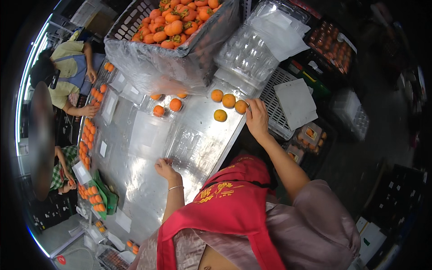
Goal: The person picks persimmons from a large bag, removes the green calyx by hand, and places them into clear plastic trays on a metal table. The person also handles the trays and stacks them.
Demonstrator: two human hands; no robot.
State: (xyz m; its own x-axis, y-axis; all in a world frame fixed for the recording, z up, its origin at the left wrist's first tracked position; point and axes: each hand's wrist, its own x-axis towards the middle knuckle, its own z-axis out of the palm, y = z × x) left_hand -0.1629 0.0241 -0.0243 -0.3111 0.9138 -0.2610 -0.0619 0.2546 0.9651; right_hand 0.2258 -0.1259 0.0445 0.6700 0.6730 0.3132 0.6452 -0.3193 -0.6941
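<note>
My left hand (167, 169) pinches the near corner of an open clear plastic clamshell (190, 145) lying on the metal table (145, 192). A translucent white sheet (148, 133) covers the clamshell's left half, and its right half shows no fruit. At the table's right edge, the fingertips of my right hand (258, 118) touch an orange persimmon (241, 106); whether they grip it is unclear. That fruit ends a short row with two other persimmons (228, 100). Another persimmon (220, 115) sits just in front of them.
A plastic-lined crate (158, 67) heaped with persimmons (173, 27) stands at the back. Beside it are stacked clear trays (248, 50). Past the table's right edge lies a grey slatted crate (276, 101). Across the table, a co-worker (69, 72) handles fruit near rows of persimmons (87, 135).
</note>
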